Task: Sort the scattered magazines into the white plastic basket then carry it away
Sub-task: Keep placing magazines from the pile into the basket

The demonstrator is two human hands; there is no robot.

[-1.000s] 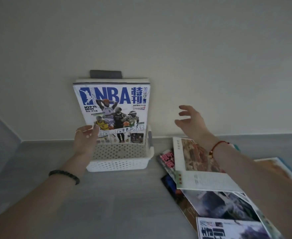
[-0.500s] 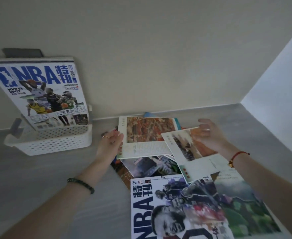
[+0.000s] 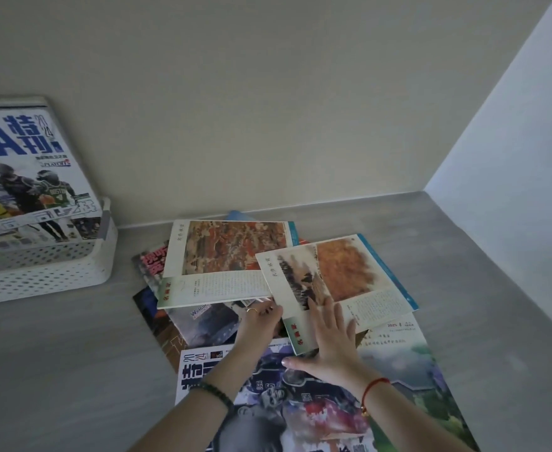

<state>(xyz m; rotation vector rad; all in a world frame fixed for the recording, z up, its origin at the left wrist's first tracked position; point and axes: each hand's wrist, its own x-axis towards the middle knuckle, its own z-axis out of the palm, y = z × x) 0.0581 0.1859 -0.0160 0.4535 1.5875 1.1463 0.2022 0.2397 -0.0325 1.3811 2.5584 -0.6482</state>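
The white perforated basket [image 3: 49,272] stands at the far left with an NBA magazine [image 3: 23,177] upright in it, leaning on the wall. Several magazines lie scattered on the grey table. Two art magazines sit on top: one with a reddish painting [image 3: 229,256], one with an orange tree [image 3: 336,278]. My left hand [image 3: 258,324] holds the near edge of the reddish-painting magazine, its fingertips tucked under it. My right hand [image 3: 330,340] lies flat, fingers straight, on the near corner of the orange-tree magazine. Another NBA magazine [image 3: 268,412] lies under both forearms.
The grey table [image 3: 72,370] meets a beige wall behind and a pale side wall [image 3: 512,141] at the right. A green landscape magazine [image 3: 424,380] lies at the right of the pile. Darker magazines [image 3: 199,324] show beneath the top ones.
My view swung right, away from the basket. Both hands left the basket area and came down onto the pile; the left moved to the reddish magazine's near edge, the right settled flat on the orange-tree magazine.
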